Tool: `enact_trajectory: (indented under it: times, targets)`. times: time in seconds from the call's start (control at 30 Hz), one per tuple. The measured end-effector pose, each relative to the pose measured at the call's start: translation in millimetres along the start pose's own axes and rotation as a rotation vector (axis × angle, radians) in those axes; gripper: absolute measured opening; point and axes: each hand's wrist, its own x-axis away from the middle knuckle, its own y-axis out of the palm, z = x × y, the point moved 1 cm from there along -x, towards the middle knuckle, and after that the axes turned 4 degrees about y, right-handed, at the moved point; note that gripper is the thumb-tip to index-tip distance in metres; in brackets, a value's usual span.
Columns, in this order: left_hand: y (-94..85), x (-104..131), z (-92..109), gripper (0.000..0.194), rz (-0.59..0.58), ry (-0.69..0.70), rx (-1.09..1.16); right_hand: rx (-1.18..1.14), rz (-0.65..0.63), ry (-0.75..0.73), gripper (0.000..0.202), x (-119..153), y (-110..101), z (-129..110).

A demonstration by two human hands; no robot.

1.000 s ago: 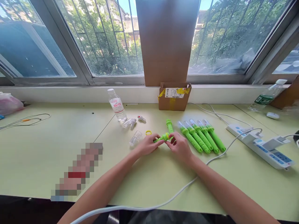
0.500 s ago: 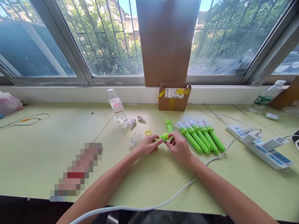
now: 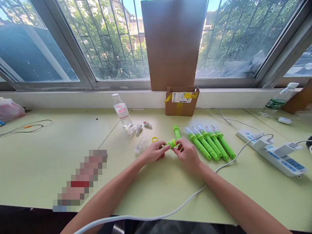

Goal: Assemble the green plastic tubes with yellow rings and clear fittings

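A green plastic handle lies crosswise between my hands above the table. My left hand is closed around its left part and covers most of it. At its right end, my right hand pinches a yellow ring fitted around the green end. A second green handle lies just beyond my right fingers, its near end hidden behind them. To the left of my fingers a loose yellow ring rests on the table. Clear plastic caps sit beside my left hand.
Several green sticks with clear tops lie in a row at the right. Farther right is a power strip; a white cable passes under my right forearm. Small clear parts lie near a water bottle. A cardboard box stands behind.
Both hands keep the same hold on the green handle and yellow ring, with barely any finger movement. The view has shifted very slightly.
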Motion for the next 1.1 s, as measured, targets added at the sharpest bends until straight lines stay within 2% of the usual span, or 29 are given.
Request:
enact_trajectory:
  times: [0.43, 0.63, 0.73, 1.1]
  targets:
    - [1.6, -0.3, 3.5, 0.040, 0.006, 0.030, -0.072, -0.018, -0.002, -0.008, 0.011, 0.4, 0.1, 2.9]
    - [5.3, -1.1, 3.8, 0.036, 0.199, 0.211, -0.531, -0.003, 0.033, -0.034, 0.009, 1.7, 0.3, 4.6]
    - [7.5, -1.2, 2.4, 0.033, 0.218, 0.234, -0.658, 0.001, 0.044, -0.032, 0.009, 2.0, 0.7, 5.3]
    - [5.8, -4.7, -6.4, 0.035, 0.151, 0.180, -0.598, 0.001, 0.045, -0.005, 0.010, 0.7, 3.2, 8.4]
